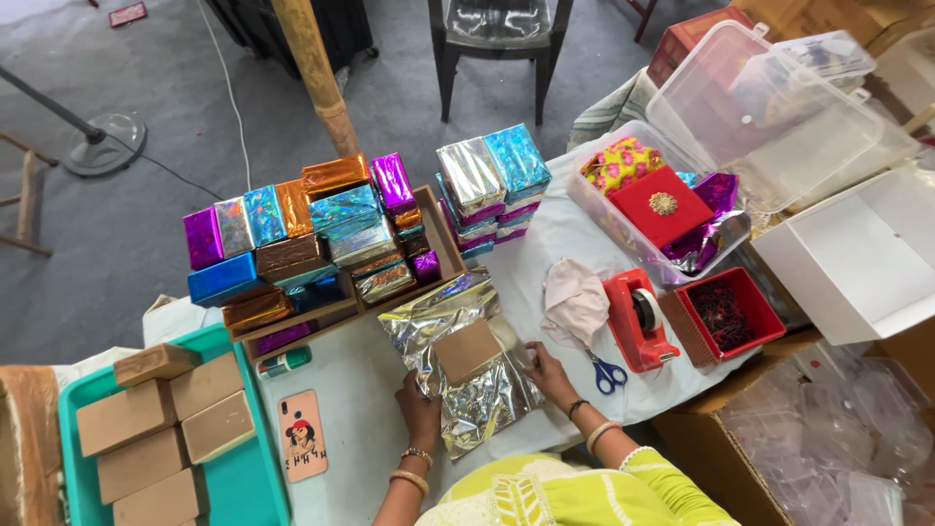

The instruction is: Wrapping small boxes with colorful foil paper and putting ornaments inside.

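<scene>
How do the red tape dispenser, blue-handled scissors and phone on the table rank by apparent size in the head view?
1. Red tape dispenser
2. Phone, close to the dispenser and nearer the camera, so unsure
3. Blue-handled scissors
</scene>
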